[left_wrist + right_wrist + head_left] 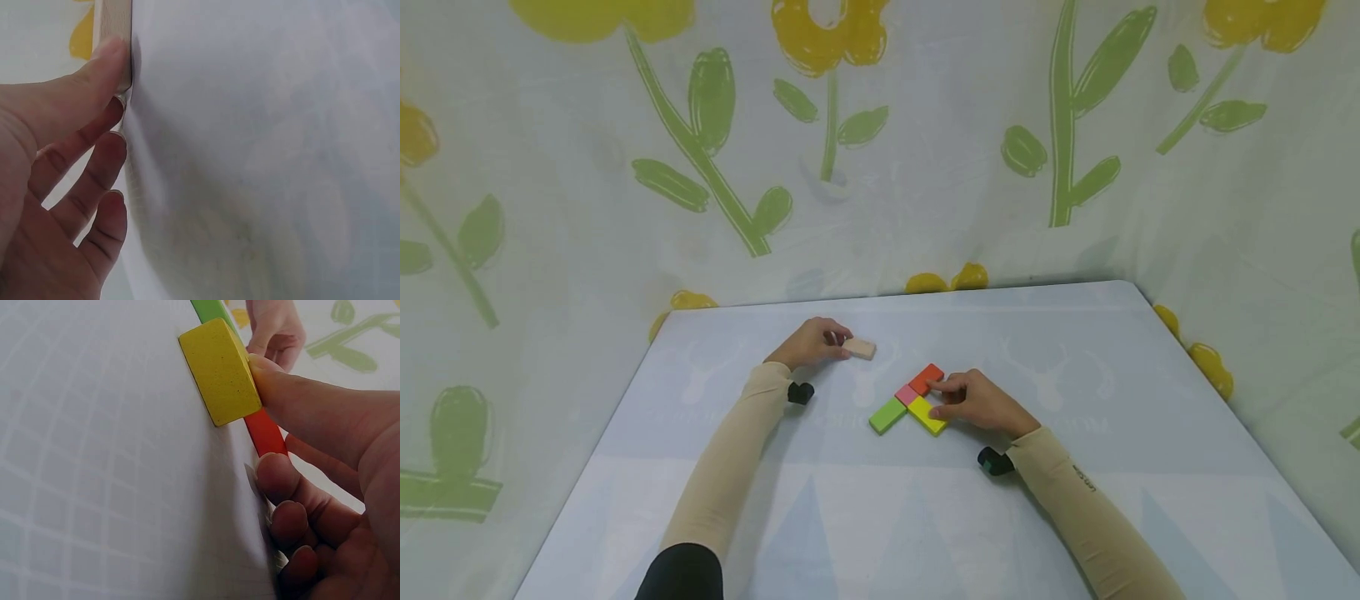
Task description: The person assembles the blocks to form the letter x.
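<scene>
My left hand (817, 343) pinches one end of a plain wooden block (860, 348) at the table's far left. In the left wrist view the thumb lies along this block (116, 28), with the other fingers loosely bent below. To the right, my right hand (981, 402) touches two blocks in a small group. Its thumb rests against the yellow block (219, 372), while its fingertips reach the red block (267, 432). A pink block (906, 394) sits between the red block and a green block (887, 415) in a slanting row; the yellow block juts out from that row.
A pale patterned cloth covers the table (865, 517). Right behind its far edge hangs a white curtain (925, 192) with yellow flowers and green leaves. The wooden block lies behind and left of the coloured group. Both wrists wear small black devices.
</scene>
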### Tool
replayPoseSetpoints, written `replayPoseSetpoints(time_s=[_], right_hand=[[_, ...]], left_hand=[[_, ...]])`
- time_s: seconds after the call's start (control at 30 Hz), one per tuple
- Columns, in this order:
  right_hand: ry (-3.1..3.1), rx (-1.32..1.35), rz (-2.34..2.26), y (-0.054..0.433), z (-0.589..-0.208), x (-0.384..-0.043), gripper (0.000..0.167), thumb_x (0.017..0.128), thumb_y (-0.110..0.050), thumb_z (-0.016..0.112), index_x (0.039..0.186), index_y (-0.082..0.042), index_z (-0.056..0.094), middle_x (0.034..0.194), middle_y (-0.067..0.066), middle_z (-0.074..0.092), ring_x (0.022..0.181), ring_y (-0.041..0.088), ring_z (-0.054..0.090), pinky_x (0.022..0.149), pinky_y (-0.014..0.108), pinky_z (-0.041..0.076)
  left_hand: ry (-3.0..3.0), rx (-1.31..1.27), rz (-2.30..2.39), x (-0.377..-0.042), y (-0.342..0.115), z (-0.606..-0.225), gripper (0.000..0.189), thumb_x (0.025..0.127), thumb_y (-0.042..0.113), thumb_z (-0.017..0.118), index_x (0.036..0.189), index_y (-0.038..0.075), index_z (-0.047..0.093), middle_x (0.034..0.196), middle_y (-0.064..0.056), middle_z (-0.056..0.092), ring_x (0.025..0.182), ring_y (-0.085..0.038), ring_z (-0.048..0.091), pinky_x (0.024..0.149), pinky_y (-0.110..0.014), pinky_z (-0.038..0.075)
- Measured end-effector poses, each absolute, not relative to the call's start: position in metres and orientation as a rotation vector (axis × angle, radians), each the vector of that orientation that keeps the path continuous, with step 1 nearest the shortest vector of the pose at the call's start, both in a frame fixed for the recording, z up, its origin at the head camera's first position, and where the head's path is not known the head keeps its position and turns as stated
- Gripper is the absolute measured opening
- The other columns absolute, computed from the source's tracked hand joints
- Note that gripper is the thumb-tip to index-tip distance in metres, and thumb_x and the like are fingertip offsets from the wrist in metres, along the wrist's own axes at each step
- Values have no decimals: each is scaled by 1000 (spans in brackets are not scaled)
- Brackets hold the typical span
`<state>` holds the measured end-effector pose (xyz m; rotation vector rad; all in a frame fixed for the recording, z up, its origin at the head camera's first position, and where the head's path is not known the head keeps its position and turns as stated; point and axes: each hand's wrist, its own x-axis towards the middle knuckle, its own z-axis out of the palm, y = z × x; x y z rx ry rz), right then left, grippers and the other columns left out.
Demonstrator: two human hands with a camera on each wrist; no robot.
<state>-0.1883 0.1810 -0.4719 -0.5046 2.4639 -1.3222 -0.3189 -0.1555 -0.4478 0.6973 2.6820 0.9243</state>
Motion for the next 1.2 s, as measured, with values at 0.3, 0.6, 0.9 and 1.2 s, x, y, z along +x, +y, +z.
replayPoseSetpoints(time_s=[0.3, 0.6, 0.9, 1.2], right_hand=[[2447, -517, -1335, 181, -474, -188, 57, 88, -23, 84, 139, -6, 64, 78, -2, 51, 73, 16, 46, 61, 21, 33], [2440, -534, -1356, 182, -473, -187, 57, 88, -21, 83, 138, -4, 63, 77, 0, 50, 71, 15, 44, 59, 22, 32], [2435, -525, -1371, 182, -472, -187, 56, 88, -19, 83, 138, -3, 63, 78, 1, 51, 72, 16, 43, 60, 22, 32], [2434, -498, -1355, 182, -471, -187, 56, 88, -19, 84, 138, -4, 63, 77, 0, 49, 73, 17, 43, 60, 22, 32]], left_hand=[[2671, 716, 952, -318, -159, -451, 36, 87, 13, 83, 121, 4, 74, 104, -12, 70, 97, -23, 60, 84, -29, 45], [2683, 746, 938, -316, -160, -451, 35, 86, 12, 84, 119, 3, 74, 104, -13, 71, 98, -25, 61, 87, -30, 45], [2672, 752, 919, -311, -161, -446, 36, 88, 14, 83, 121, 3, 74, 107, -13, 72, 102, -27, 61, 91, -33, 45], [2664, 749, 872, -310, -163, -446, 35, 89, 16, 82, 122, 6, 74, 108, -9, 71, 104, -25, 60, 93, -35, 46]])
